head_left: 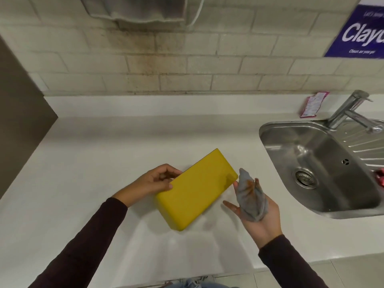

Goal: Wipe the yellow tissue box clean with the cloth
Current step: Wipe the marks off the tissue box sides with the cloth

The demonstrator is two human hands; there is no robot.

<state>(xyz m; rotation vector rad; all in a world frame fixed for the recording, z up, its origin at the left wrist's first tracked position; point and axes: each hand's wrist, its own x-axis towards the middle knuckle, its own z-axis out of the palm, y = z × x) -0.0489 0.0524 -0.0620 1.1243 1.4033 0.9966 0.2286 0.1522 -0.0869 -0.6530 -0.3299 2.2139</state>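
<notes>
White counter (104, 154) under tiled wall (187, 65) bears yellow tissue box (195, 190), sink (324, 163).

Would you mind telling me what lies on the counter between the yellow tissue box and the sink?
In the head view, only the right hand holding the grey cloth sits between the yellow tissue box and the sink; the counter there is otherwise bare.
</notes>
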